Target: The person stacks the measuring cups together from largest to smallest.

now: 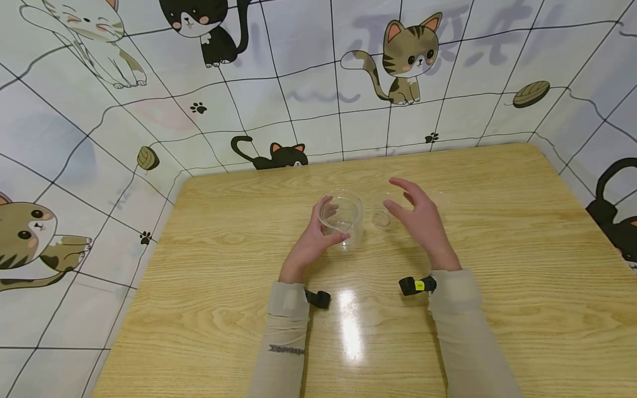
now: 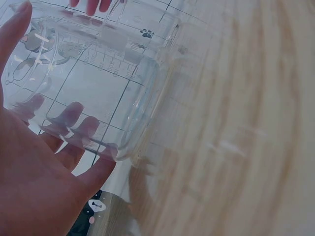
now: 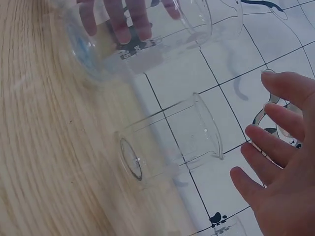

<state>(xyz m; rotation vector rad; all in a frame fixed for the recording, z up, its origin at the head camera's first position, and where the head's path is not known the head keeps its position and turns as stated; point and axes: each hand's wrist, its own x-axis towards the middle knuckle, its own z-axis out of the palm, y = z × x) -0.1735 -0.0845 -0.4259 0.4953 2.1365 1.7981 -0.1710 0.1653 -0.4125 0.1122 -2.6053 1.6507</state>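
Note:
My left hand (image 1: 317, 232) grips a large clear glass beaker (image 1: 350, 221) round its left side, with the thumb on the near side and the fingers behind. In the left wrist view, printed measuring marks run along the wall of this beaker (image 2: 108, 88), and its base is close over the tabletop. To the right stands a smaller clear glass beaker (image 3: 172, 137), upright on the table with a spout at its rim. My right hand (image 1: 423, 221) is beside this smaller beaker, thumb and fingers spread apart and holding nothing.
Another faint transparent vessel (image 3: 231, 228) shows at the bottom of the right wrist view, beyond the small beaker. The wooden table (image 1: 224, 309) meets a cat-patterned backdrop (image 1: 308, 99) along its far edge. Side panels of the same pattern stand left and right.

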